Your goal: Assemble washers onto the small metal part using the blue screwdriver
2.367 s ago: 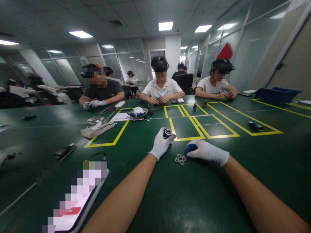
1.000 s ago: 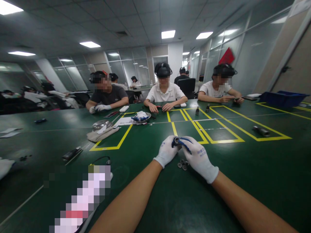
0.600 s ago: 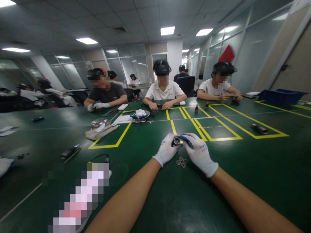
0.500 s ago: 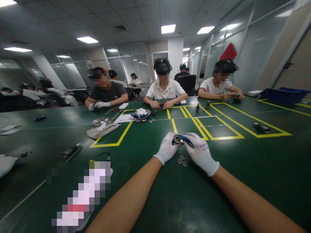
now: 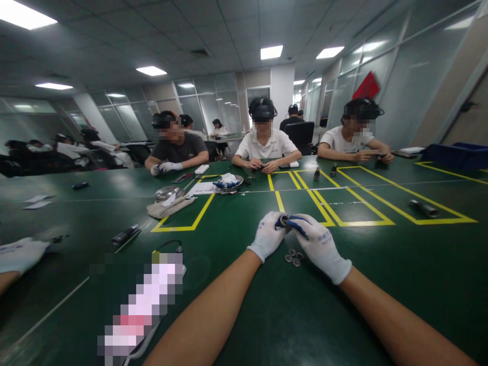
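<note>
Both my hands wear white gloves with blue fingertips. My left hand is closed around a small dark round metal part, held just above the green table. My right hand meets it from the right, its fingers pinched against the same part. Below the hands, several small metal washers lie together on the table.
A phone with a cable lies at my near left. Yellow tape boxes mark the table ahead. A metal dish on a cloth, a dark cylinder and a blue bin sit farther off. Three people work opposite; a gloved hand rests far left.
My right hand left the washers and joined the left hand on the round part. In the last half second the hands barely moved; the view shifted slightly right.
</note>
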`<state>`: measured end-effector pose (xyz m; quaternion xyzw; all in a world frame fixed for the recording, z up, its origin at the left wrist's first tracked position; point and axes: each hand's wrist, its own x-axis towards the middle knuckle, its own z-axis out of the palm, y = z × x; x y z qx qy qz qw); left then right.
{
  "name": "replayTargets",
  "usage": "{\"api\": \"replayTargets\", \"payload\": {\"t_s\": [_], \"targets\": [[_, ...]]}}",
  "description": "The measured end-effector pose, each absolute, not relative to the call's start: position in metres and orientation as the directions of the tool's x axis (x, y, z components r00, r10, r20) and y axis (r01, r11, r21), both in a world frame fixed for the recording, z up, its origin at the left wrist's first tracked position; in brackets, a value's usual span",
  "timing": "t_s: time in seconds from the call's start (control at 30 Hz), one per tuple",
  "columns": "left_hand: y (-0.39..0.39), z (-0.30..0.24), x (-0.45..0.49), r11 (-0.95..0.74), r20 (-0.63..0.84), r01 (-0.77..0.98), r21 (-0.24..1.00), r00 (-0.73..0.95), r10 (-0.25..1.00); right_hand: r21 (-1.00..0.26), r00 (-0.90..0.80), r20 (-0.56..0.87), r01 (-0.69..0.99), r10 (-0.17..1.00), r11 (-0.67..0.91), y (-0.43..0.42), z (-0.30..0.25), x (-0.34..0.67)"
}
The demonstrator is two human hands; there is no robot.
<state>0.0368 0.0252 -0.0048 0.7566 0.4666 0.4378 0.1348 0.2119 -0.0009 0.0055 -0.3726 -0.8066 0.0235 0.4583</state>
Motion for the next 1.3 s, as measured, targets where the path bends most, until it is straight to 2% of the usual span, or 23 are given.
{"api": "replayTargets", "payload": {"t_s": [0.2, 0.47, 0.63, 0.8, 1.03, 1.3], "targets": [[0.028, -0.007, 0.036, -0.549, 0.511, 0.595, 0.587, 0.253, 0.821, -0.437, -0.322, 0.640, 0.594, 0.697, 0.675, -0.003, 0.014, 0.212], [0.022, -0.003, 0.038, -0.628, 0.515, 0.548, 0.553, 0.368, 0.774, -0.392, -0.316, 0.638, 0.651, 0.702, 0.650, 0.000, 0.005, 0.217], [0.029, -0.008, 0.034, -0.600, 0.546, 0.569, 0.562, 0.290, 0.786, -0.378, -0.303, 0.616, 0.696, 0.727, 0.610, 0.001, 0.004, 0.211], [0.034, -0.008, 0.030, -0.564, 0.568, 0.592, 0.575, 0.208, 0.797, -0.423, -0.300, 0.576, 0.687, 0.761, 0.591, -0.004, 0.008, 0.201], [0.033, -0.006, 0.030, -0.537, 0.546, 0.601, 0.592, 0.191, 0.816, -0.468, -0.308, 0.556, 0.652, 0.772, 0.597, -0.007, 0.010, 0.208], [0.035, -0.007, 0.027, -0.527, 0.544, 0.594, 0.608, 0.171, 0.821, -0.433, -0.341, 0.548, 0.666, 0.764, 0.608, -0.007, 0.009, 0.207]]}}
